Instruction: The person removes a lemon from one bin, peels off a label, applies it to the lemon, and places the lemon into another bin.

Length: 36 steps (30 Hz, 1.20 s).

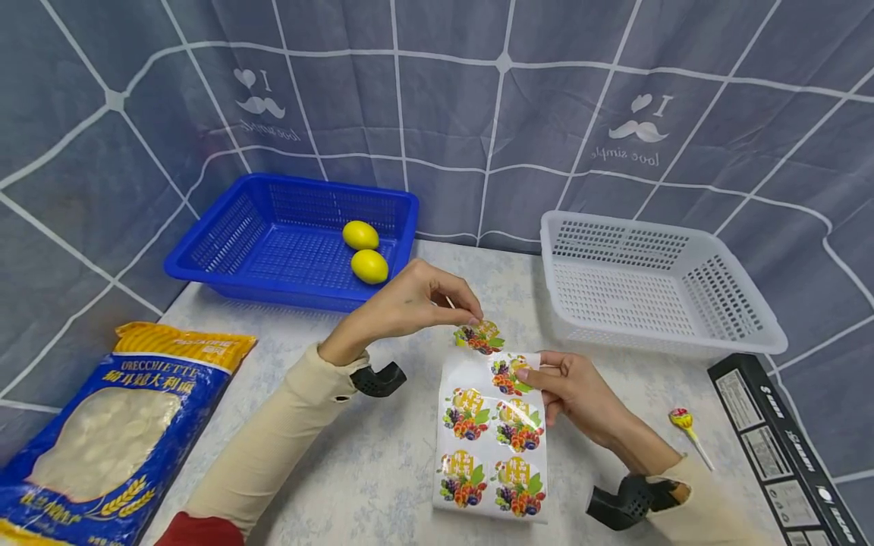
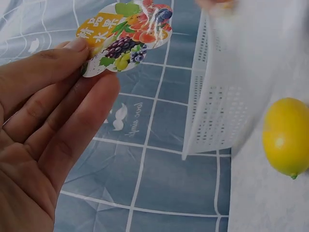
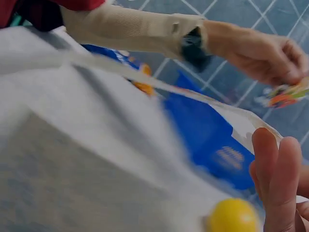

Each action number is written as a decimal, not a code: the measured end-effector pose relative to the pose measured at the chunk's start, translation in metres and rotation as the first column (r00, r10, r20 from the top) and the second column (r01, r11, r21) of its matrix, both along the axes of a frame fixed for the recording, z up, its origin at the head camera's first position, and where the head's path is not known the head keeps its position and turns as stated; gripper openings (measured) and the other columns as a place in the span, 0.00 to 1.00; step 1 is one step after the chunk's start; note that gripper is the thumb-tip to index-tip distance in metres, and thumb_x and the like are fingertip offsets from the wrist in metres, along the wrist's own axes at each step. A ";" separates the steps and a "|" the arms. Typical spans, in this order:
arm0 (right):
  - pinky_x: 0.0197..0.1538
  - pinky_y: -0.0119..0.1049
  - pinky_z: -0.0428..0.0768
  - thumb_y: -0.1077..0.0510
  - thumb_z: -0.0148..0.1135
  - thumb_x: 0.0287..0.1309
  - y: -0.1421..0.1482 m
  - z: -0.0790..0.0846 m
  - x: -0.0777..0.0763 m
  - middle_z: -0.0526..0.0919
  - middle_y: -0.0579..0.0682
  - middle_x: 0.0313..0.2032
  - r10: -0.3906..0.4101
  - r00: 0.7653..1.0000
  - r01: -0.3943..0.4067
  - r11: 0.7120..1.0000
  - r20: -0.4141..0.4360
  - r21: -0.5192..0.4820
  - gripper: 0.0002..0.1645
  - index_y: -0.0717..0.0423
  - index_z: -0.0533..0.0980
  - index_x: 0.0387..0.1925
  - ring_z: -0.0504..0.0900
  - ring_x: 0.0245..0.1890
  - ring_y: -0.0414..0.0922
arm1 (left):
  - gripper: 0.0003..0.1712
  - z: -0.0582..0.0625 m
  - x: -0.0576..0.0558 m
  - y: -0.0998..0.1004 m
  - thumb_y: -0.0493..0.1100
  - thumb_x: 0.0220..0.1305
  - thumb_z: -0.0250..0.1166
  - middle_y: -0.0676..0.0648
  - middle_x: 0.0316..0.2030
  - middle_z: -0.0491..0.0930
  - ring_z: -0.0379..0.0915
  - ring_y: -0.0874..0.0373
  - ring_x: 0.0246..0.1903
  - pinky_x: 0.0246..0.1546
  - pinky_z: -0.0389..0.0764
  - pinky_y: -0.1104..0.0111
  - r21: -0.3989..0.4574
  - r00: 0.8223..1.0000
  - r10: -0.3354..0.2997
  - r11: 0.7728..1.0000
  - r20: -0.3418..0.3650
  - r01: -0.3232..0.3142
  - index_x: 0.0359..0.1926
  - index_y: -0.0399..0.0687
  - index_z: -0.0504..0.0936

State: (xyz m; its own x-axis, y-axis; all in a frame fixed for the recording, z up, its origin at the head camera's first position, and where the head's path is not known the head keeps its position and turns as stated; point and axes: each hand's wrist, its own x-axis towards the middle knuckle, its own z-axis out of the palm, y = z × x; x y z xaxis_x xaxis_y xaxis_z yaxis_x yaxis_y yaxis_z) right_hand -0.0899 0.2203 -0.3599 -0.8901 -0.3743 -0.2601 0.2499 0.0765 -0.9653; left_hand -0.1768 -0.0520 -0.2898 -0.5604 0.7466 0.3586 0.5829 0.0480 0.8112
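My left hand (image 1: pixel 413 299) pinches a peeled fruit-picture sticker (image 1: pixel 480 338) by its edge, just above the top of a white sticker sheet (image 1: pixel 490 485). Grapes and berries show on the sticker (image 2: pixel 128 38) in the left wrist view. My right hand (image 1: pixel 583 398) holds the sheet near its upper right corner, thumb on the printed face and fingers behind. Several similar stickers remain on the sheet, and its upper left spot is bare. A lemon (image 2: pixel 288 137) lies on the table in the left wrist view; in the head view the sheet appears to hide it.
At the back left, a blue basket (image 1: pixel 205 262) contains two lemons (image 1: pixel 369 266). A white basket (image 1: pixel 560 322) stands at the back right. An orecchiette bag (image 1: pixel 116 440) lies left; a lollipop (image 1: pixel 681 418) and a long black box (image 1: pixel 785 455) lie right.
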 end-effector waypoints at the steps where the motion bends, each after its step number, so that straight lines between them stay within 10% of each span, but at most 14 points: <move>1: 0.17 0.30 0.79 0.57 0.62 0.67 -0.002 -0.006 0.002 0.80 0.45 0.20 0.021 0.999 -0.021 1.000 0.031 -0.023 0.19 0.69 0.72 0.50 0.78 0.13 0.37 | 0.02 0.000 0.000 0.000 0.35 0.62 0.69 0.52 0.33 0.87 0.83 0.59 0.32 0.38 0.84 0.66 0.000 1.000 0.003 1.000 0.010 -0.003 0.34 0.42 0.88; 6: 0.18 0.33 0.80 0.54 0.63 0.66 -0.015 -0.038 0.012 0.82 0.47 0.18 0.115 0.985 -0.113 0.993 0.126 -0.024 0.15 0.63 0.72 0.39 0.78 0.12 0.37 | 0.03 0.001 0.001 0.001 0.34 0.61 0.69 0.52 0.32 0.87 0.83 0.59 0.33 0.38 0.85 0.65 -0.001 0.999 0.020 1.000 0.029 -0.020 0.34 0.42 0.89; 10: 0.18 0.37 0.81 0.50 0.66 0.62 -0.022 -0.052 0.020 0.77 0.47 0.15 0.114 0.993 -0.118 0.979 0.029 0.168 0.18 0.62 0.73 0.36 0.77 0.11 0.40 | 0.02 0.001 0.001 0.002 0.34 0.61 0.69 0.52 0.32 0.87 0.84 0.59 0.33 0.39 0.85 0.65 0.004 0.998 0.029 1.000 0.049 -0.029 0.34 0.42 0.89; 12: 0.20 0.34 0.79 0.47 0.70 0.57 -0.025 -0.054 0.022 0.75 0.45 0.17 0.098 0.989 -0.051 0.933 -0.115 0.356 0.21 0.60 0.75 0.36 0.74 0.13 0.38 | 0.02 0.001 0.001 0.002 0.34 0.60 0.70 0.52 0.32 0.87 0.84 0.59 0.33 0.40 0.85 0.64 0.010 0.997 0.034 0.999 0.064 -0.035 0.34 0.41 0.89; 15: 0.25 0.32 0.72 0.42 0.75 0.49 -0.026 -0.051 0.022 0.74 0.45 0.26 0.093 0.951 0.109 0.789 -0.294 0.605 0.28 0.56 0.77 0.44 0.70 0.21 0.39 | 0.02 0.000 0.001 0.001 0.34 0.60 0.70 0.51 0.31 0.87 0.85 0.58 0.33 0.41 0.85 0.64 0.018 0.996 0.038 0.999 0.086 -0.039 0.34 0.40 0.88; 18: 0.33 0.34 0.73 0.44 0.77 0.47 -0.023 -0.046 0.014 0.76 0.47 0.37 0.086 0.918 0.219 0.706 -0.388 0.674 0.34 0.57 0.76 0.50 0.73 0.31 0.41 | 0.02 0.000 0.001 0.000 0.35 0.60 0.70 0.51 0.31 0.87 0.85 0.57 0.33 0.41 0.85 0.64 0.018 0.994 0.047 0.999 0.097 -0.049 0.34 0.40 0.88; 22: 0.53 0.46 0.79 0.51 0.75 0.52 -0.011 -0.040 -0.011 0.77 0.58 0.56 0.054 0.910 0.214 0.788 -0.412 0.578 0.38 0.60 0.70 0.61 0.79 0.51 0.54 | 0.02 0.000 0.001 0.000 0.34 0.59 0.71 0.50 0.32 0.87 0.85 0.56 0.34 0.42 0.84 0.64 0.013 0.991 0.073 0.997 0.115 -0.074 0.34 0.39 0.87; 27: 0.69 0.51 0.64 0.57 0.75 0.52 -0.005 -0.044 -0.044 0.66 0.61 0.68 0.060 0.930 0.113 0.892 -0.362 0.438 0.46 0.62 0.63 0.69 0.64 0.68 0.59 | 0.02 0.000 0.000 -0.001 0.33 0.58 0.71 0.49 0.31 0.87 0.85 0.55 0.34 0.41 0.85 0.64 0.011 0.984 0.106 0.994 0.147 -0.109 0.33 0.38 0.87; 36: 0.64 0.49 0.68 0.57 0.80 0.42 -0.034 -0.058 -0.075 0.79 0.56 0.55 0.109 0.921 0.096 0.867 -0.375 0.488 0.41 0.62 0.72 0.59 0.74 0.58 0.52 | 0.02 -0.002 -0.001 -0.005 0.31 0.58 0.70 0.49 0.30 0.87 0.85 0.54 0.33 0.40 0.85 0.64 0.025 0.984 0.136 0.990 0.119 -0.140 0.33 0.39 0.87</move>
